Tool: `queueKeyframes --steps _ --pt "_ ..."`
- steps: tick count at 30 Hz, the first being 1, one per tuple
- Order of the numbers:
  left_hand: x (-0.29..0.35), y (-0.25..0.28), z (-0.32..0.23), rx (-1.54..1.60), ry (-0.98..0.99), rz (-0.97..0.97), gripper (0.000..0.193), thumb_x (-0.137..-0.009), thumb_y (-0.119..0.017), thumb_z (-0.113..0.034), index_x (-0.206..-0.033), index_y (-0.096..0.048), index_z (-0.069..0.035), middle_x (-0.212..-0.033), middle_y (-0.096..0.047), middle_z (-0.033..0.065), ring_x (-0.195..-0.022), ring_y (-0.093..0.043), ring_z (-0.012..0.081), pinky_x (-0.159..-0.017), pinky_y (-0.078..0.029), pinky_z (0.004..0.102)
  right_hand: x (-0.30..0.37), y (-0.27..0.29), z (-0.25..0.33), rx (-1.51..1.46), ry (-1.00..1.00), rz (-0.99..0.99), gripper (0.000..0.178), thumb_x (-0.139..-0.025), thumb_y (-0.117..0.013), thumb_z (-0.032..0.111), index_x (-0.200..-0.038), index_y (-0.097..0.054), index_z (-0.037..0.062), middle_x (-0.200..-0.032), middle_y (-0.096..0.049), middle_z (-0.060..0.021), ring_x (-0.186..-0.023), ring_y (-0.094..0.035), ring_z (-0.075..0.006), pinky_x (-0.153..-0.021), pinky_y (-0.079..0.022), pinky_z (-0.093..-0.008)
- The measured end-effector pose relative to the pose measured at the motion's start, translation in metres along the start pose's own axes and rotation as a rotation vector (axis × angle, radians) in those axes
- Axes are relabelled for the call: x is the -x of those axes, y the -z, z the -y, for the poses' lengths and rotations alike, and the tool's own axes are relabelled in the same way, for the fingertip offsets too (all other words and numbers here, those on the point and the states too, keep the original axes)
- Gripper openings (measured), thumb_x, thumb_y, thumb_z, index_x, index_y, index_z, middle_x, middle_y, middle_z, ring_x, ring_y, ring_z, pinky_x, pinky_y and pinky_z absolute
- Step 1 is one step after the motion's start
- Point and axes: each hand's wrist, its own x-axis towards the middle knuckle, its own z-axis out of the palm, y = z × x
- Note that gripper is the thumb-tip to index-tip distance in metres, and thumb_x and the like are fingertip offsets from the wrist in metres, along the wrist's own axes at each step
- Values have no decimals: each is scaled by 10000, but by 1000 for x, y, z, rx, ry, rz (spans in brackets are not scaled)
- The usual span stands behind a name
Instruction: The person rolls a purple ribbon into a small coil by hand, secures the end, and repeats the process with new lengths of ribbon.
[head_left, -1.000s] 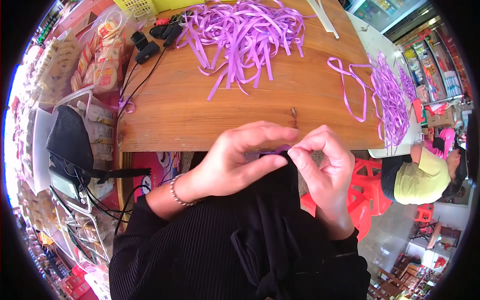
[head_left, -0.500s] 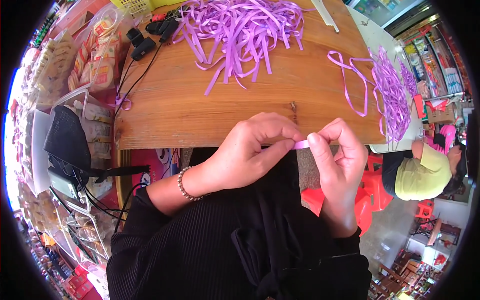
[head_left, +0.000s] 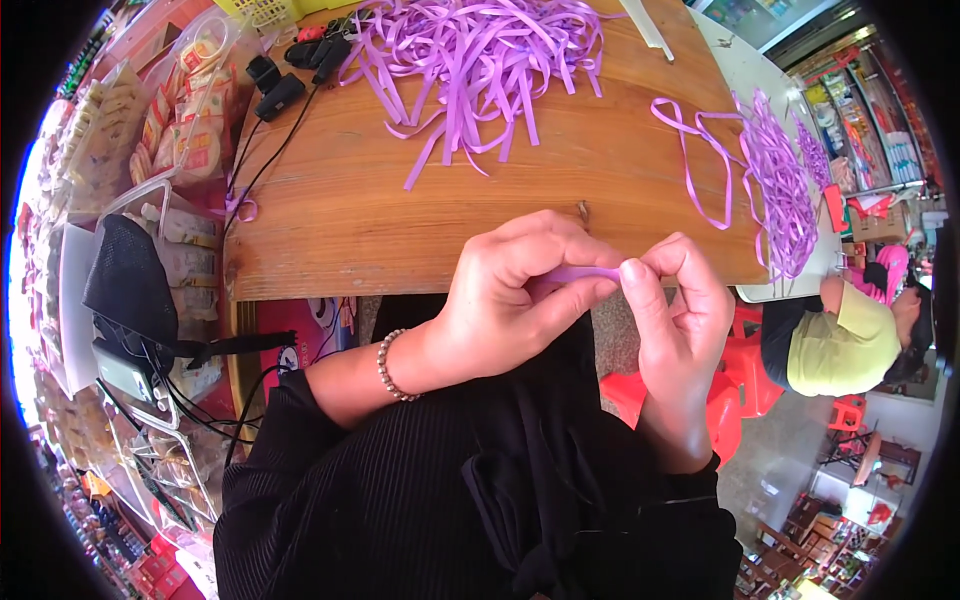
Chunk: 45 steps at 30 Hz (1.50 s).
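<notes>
By the five o'clock edge of the table (head_left: 380, 240), purple ribbon (head_left: 584, 272): ran between both hands; it looked light, soft, perhaps slippery, best pinched flat near an end.
Left hand (head_left: 512, 292), towards nine: thumb and forefinger curled around it; I couldn't tell how firmly.
Right hand (head_left: 680, 312), towards three: thumb and forefinger clamped on it.
Ribbon heap (head_left: 485, 60): lay at twelve.

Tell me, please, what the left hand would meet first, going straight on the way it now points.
The left hand, with purple ribbon in it, would probably meet the right hand first; exact depth is unclear.
</notes>
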Motion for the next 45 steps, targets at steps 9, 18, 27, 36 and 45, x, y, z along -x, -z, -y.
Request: queueKeyframes --steps 9,18,27,36,45 --pt "-1 -1 0 -373 -270 -101 144 -765 -721 60 -886 -701 -13 -802 -639 70 -678 -607 152 -593 -488 273 2 0 -4 -94 -69 30 171 -912 -604 73 -765 -558 0 -667 -514 -30 -624 -467 -107 -602 -379 -257" --pt "-2 1 -4 -355 -172 -129 88 -772 -717 43 -826 -675 -11 -758 -623 69 -650 -599 157 -569 -468 270 -5 13 -3 177 208 78 183 -790 -716 104 -968 -687 74 -861 -651 -21 -791 -597 -153 -934 -345 -345" --pt "-3 3 -3 -422 -263 -96 106 -762 -704 66 -828 -668 -8 -780 -623 83 -657 -604 166 -571 -479 266 -11 14 1 348 298 166 172 -731 -746 73 -885 -681 35 -851 -667 -59 -841 -611 -202 -1056 -282 -409" --pt "-3 3 -2 -462 -301 -77 114 -755 -700 76 -827 -654 0 -782 -623 99 -664 -613 190 -575 -489 274 -10 10 -2 338 285 130 143 -707 -773 64 -800 -683 127 -767 -668 34 -743 -602 -150 -1047 -283 -395" --pt "-2 6 -2 -507 -247 -80 137 -753 -706 70 -857 -667 -12 -775 -639 89 -666 -630 205 -573 -495 285 -10 8 -3 440 319 128 123 -747 -716 25 -778 -601 58 -736 -610 -9 -743 -575 -186 -1030 -309 -405"
